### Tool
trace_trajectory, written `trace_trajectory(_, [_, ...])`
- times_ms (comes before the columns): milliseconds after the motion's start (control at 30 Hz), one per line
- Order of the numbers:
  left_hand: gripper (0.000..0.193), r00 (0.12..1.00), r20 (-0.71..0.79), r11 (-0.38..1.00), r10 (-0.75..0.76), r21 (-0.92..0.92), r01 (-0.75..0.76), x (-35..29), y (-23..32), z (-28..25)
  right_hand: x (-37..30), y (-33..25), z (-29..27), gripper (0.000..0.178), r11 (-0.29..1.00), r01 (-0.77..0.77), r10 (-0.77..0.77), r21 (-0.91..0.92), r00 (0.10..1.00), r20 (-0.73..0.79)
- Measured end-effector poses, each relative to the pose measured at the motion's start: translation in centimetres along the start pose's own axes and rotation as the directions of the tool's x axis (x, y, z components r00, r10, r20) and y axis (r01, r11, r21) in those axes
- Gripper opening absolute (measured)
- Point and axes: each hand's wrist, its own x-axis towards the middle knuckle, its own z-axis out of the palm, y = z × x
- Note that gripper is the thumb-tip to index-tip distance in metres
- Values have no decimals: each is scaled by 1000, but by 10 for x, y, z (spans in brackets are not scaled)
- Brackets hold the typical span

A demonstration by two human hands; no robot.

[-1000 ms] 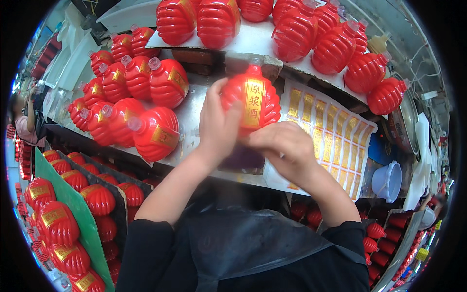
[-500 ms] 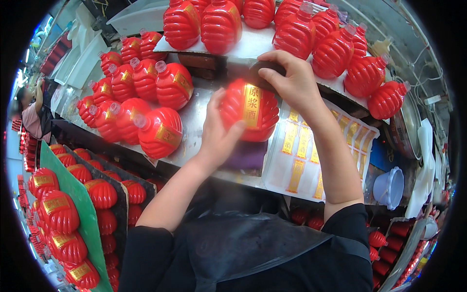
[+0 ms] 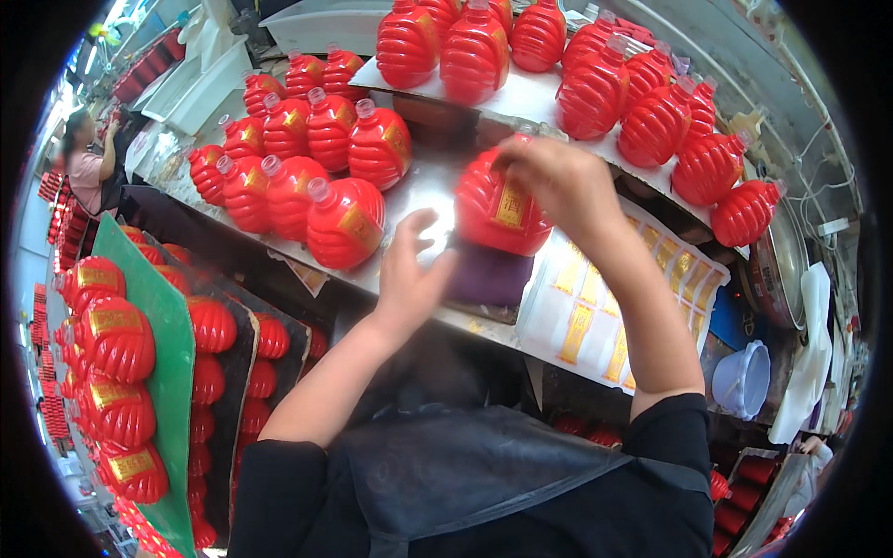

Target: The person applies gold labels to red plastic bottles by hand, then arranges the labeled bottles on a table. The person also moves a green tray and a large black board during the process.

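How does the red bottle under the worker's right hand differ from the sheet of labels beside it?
The bottle is glossy red, while the sheet is white. The bottle is rounded with ribbed sides; the sheet is flat and thin. The bottle shows one gold label, whereas the sheet carries rows of them. Both bear gold labels, and both are partly covered by the worker's right arm or hand.

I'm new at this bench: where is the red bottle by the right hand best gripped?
I'd take the bottle by its ribbed left flank, coming from the left: it bulges, which should help grip, that side shows uncovered, and the gold label would be spared.
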Motion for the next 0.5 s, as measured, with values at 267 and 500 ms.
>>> trace_trajectory(267, [35,978,114,984,-174,-24,177,-60,8,-50,-49,-31,12,29,985,170,-168,-25,983,78])
trace_trajectory(500, [28,974,86,977,-212,-6,213,-113,-18,-84,-65,-29,15,29,944,-247,302,219,914,-270])
